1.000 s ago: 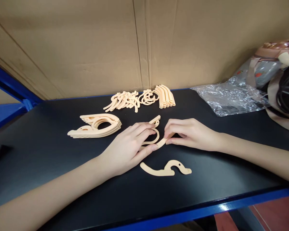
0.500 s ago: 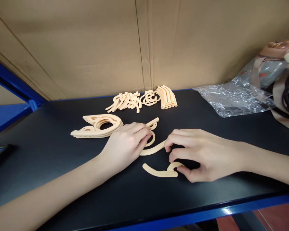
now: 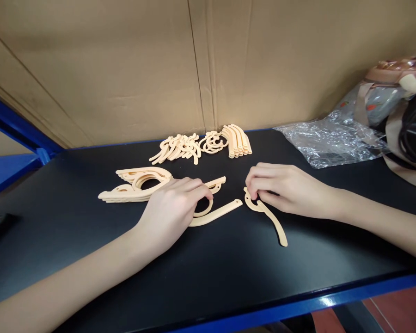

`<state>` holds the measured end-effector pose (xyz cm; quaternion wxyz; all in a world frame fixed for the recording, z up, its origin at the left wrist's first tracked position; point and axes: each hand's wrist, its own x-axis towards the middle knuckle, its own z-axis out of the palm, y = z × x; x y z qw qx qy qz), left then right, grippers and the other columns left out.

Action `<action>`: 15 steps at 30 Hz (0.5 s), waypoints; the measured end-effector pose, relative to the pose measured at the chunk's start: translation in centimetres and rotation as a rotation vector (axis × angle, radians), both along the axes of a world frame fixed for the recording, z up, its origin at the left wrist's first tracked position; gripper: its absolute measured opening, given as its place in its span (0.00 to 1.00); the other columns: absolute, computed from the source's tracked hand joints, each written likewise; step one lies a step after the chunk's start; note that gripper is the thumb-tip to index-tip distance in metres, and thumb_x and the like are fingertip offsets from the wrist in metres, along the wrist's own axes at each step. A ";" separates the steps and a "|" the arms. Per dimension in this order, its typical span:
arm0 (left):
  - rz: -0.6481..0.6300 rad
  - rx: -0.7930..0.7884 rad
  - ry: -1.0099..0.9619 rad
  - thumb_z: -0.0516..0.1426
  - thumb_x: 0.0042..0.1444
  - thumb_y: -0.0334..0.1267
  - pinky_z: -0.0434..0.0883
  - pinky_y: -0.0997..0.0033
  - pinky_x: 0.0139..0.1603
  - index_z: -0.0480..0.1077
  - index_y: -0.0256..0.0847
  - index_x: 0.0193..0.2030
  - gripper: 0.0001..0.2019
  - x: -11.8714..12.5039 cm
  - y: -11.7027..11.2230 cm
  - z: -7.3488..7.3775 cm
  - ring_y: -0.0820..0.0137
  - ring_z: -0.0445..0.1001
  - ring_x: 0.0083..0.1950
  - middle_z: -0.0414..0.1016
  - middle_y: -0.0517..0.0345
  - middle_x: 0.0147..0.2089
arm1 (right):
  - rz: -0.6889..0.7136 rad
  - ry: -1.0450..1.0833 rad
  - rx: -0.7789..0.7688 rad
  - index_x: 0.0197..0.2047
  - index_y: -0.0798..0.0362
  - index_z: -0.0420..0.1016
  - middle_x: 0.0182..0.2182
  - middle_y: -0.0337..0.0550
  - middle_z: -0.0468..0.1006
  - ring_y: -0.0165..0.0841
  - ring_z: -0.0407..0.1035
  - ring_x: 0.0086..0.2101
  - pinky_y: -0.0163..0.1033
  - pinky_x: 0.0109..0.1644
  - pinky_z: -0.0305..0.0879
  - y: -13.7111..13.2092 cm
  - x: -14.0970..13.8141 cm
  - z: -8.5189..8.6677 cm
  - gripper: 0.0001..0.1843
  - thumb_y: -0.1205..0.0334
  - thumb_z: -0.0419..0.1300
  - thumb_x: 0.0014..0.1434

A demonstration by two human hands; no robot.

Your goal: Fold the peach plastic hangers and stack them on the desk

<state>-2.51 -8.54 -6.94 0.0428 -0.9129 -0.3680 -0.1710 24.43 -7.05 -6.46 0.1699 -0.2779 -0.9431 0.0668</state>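
My left hand (image 3: pixel 171 210) rests on a cream plastic hanger piece (image 3: pixel 213 213) on the black table (image 3: pixel 90 259), with its fingers curled over the piece's ring part. My right hand (image 3: pixel 286 188) pinches the hooked end of a second curved cream piece (image 3: pixel 269 217), which lies on the table just right of the first one's tip. The two pieces sit close together without touching.
A stack of assembled cream hangers (image 3: pixel 137 184) lies to the left. Loose cream parts (image 3: pixel 201 143) are heaped at the back by the cardboard wall. Crumpled clear plastic (image 3: pixel 329 138) and a bag (image 3: pixel 402 106) sit at the right. A blue edge (image 3: pixel 298 305) borders the table front.
My right hand picked up the curved piece from the near table and swung it up beside the first piece's tip. My left hand stayed on the ring piece.
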 end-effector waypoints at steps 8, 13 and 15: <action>0.007 0.158 0.081 0.45 0.61 0.24 0.70 0.56 0.51 0.73 0.39 0.40 0.16 0.5 -0.5 -0.1 0.63 0.75 0.42 0.78 0.53 0.42 | -0.149 -0.132 0.169 0.31 0.53 0.72 0.29 0.41 0.73 0.33 0.66 0.29 0.38 0.33 0.58 -0.4 -0.5 -0.1 0.20 0.44 0.56 0.61; -0.190 0.110 0.020 0.49 0.63 0.30 0.63 0.51 0.62 0.70 0.35 0.47 0.11 1.1 -1.0 -0.6 0.58 0.69 0.58 0.74 0.46 0.53 | -0.115 -0.157 0.134 0.35 0.54 0.72 0.37 0.43 0.74 0.34 0.67 0.35 0.40 0.40 0.62 -0.4 -0.6 -0.5 0.06 0.68 0.54 0.59; -0.238 0.010 -0.011 0.52 0.63 0.35 0.63 0.53 0.63 0.70 0.37 0.45 0.07 1.1 -1.0 -0.7 0.58 0.66 0.62 0.72 0.46 0.55 | -0.118 -0.148 0.121 0.35 0.54 0.71 0.37 0.43 0.74 0.34 0.66 0.35 0.40 0.40 0.62 -0.2 -0.5 -0.5 0.06 0.70 0.54 0.57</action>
